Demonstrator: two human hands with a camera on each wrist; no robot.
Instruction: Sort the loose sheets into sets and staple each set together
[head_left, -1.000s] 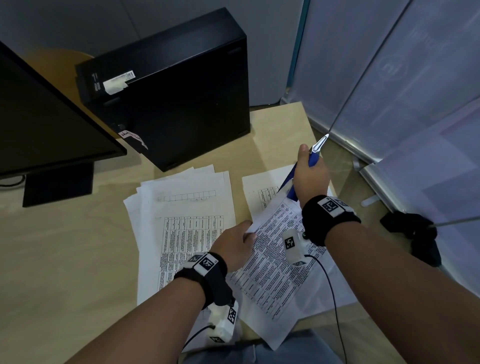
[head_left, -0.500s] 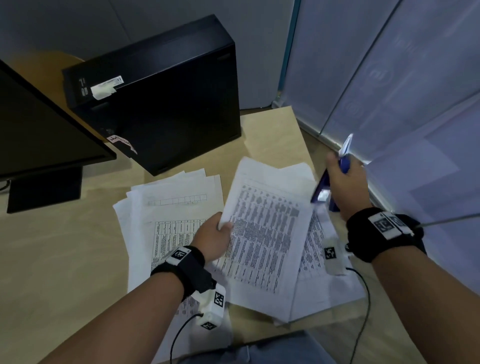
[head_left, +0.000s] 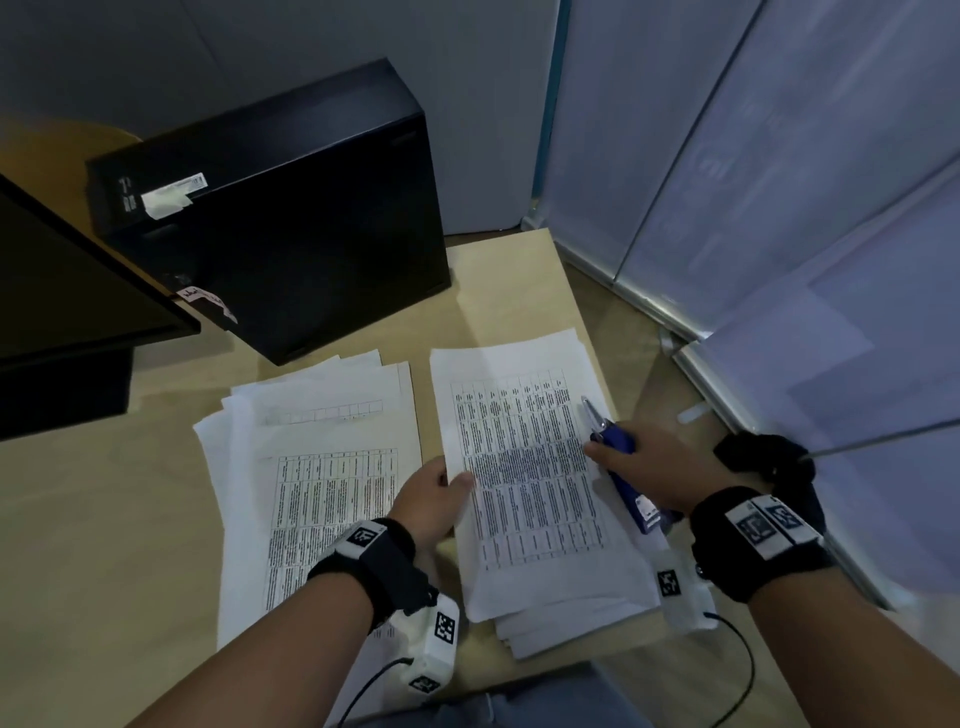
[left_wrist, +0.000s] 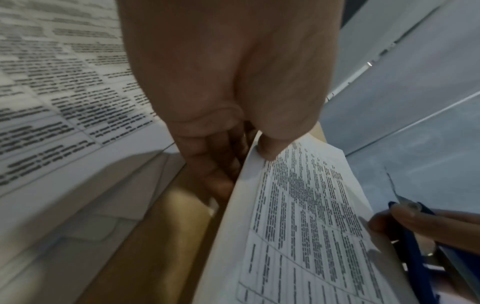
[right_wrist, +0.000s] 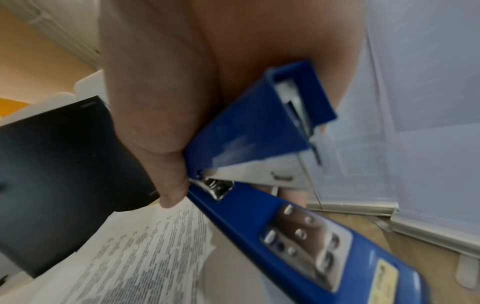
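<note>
Sheets in two stacks, stapler in the right hand

Monitor (head_left: 78, 291) and black computer case (head_left: 291, 208) stand at the far left of the counter (head_left: 93, 519). In front of the case lies the left stack (head_left: 311, 467) of loose printed sheets, fanned unevenly at its top edge. The left hand (head_left: 428, 501) sits between the two stacks and pinches the left edge of the top sheet (head_left: 524, 467) of the right stack (head_left: 576, 608); the left wrist view shows the thumb on the printed face and the fingers curled beneath, with that edge lifted off the counter. The right stack lies just beside the left one, its lower sheets poking out at the near edge. Further right, the right hand (head_left: 654, 467) is clamped on a blue stapler (head_left: 623, 467), whose metal nose points away from the person over the right margin of the top sheet. In the right wrist view the stapler's mouth gapes apart, the thumb (right_wrist: 166, 164) pressing at its hinge. One fingertip of the right hand touches the printed face of the top sheet. Beyond the counter's right edge run pale frosted panels (head_left: 779, 208).
</note>
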